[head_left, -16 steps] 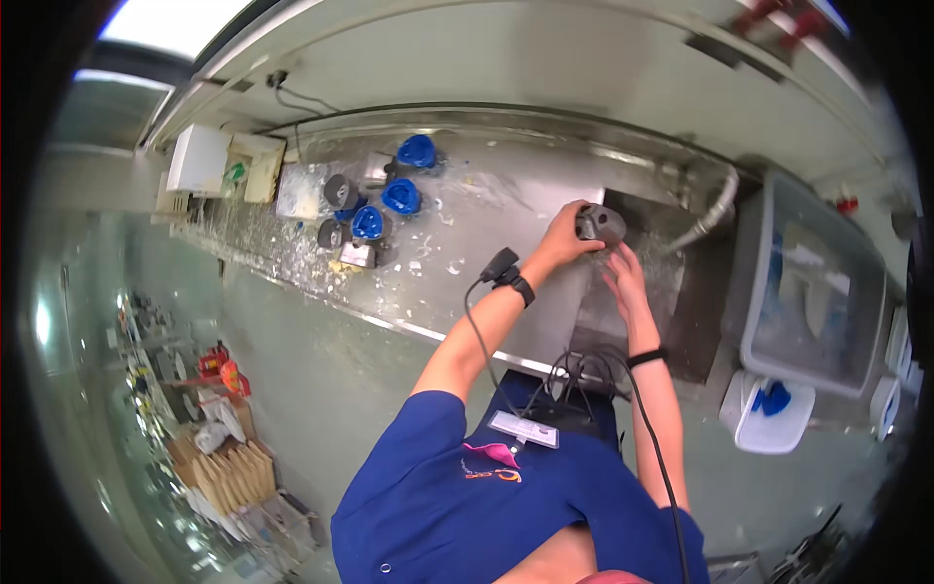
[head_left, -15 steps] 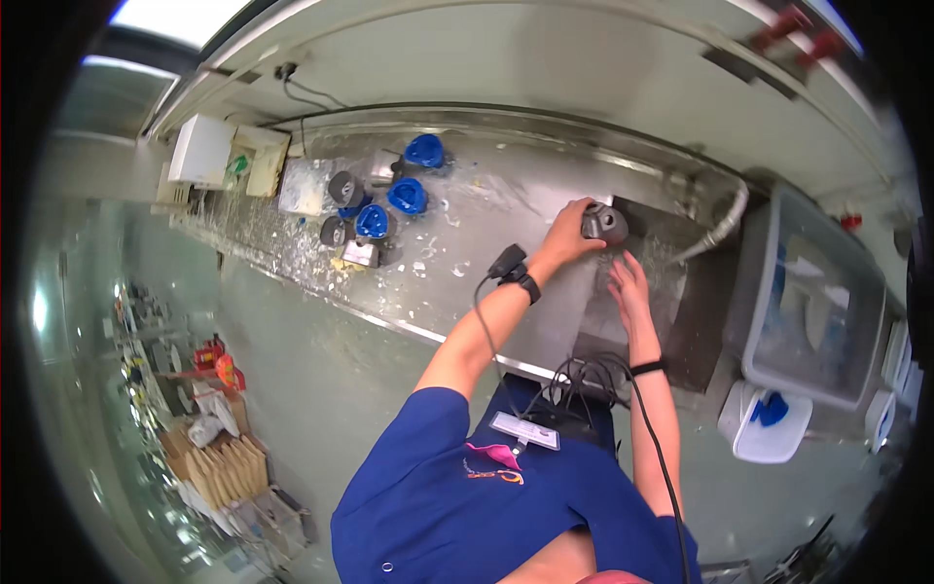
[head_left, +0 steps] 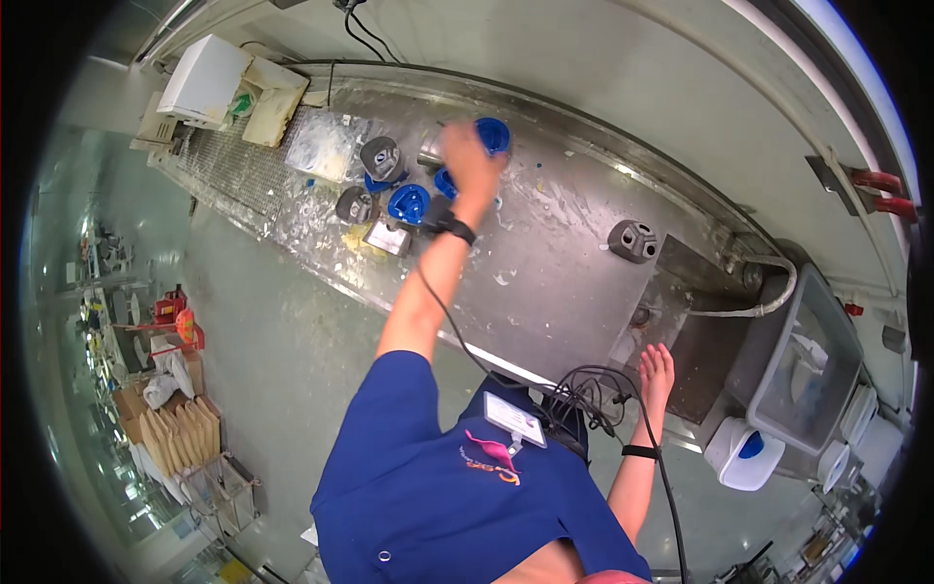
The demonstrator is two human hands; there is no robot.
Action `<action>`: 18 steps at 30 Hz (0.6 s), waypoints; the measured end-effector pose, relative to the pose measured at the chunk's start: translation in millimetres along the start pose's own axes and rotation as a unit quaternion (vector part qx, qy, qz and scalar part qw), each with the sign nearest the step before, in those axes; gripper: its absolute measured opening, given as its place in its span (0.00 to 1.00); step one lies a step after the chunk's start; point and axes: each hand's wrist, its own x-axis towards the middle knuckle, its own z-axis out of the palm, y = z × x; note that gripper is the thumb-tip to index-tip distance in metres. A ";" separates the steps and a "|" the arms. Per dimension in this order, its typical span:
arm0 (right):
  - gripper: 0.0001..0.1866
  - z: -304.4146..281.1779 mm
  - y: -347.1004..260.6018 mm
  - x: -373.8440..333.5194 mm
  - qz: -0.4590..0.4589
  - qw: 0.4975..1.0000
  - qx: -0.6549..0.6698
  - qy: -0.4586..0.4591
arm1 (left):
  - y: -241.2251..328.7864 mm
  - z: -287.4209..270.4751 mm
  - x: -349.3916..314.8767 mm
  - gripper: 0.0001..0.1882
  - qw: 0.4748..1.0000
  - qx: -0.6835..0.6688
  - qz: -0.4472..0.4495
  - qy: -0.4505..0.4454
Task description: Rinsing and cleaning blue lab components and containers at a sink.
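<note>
My left hand (head_left: 470,167), smeared by motion, is over the far part of the metal bench, beside a blue horseshoe-shaped mould (head_left: 493,134) and a metal piece (head_left: 429,152). Its fingers are too blurred to show a grip. A second blue mould (head_left: 445,184) lies partly hidden under that wrist, and another blue mould (head_left: 409,204) sits to its left. Over the sink's near edge, my right hand (head_left: 658,374) is open with its fingers stretched, holding nothing. A grey block with round holes (head_left: 633,241) stands on the bench beside the sink, touched by neither hand.
Two more grey pieces, one rear (head_left: 381,158) and one nearer (head_left: 356,204), stand left of the moulds, near a metal box (head_left: 389,238). A sink (head_left: 705,336) with a hose (head_left: 735,312) is at right, beside a grey tub (head_left: 846,375). Black cable (head_left: 589,389) hangs before me.
The grey block has been let go and stands on the bench. My left hand has swung left to the blue moulds; my right hand has drawn back toward me.
</note>
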 end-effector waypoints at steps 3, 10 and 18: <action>0.23 13.4 10.2 -9.4 0.014 1.000 -0.001 -0.006 | -79.4 -15.3 19.4 0.42 0.984 0.073 -0.147 -0.066; 0.28 96.7 -40.1 -21.5 -0.030 0.992 -0.049 -0.114 | -55.2 -41.2 -8.5 0.35 0.980 -0.190 -0.057 0.021; 0.46 253.2 -80.9 5.4 -0.135 0.971 -0.040 -0.191 | 101.9 -91.4 -140.7 0.46 0.875 -0.418 0.105 -0.222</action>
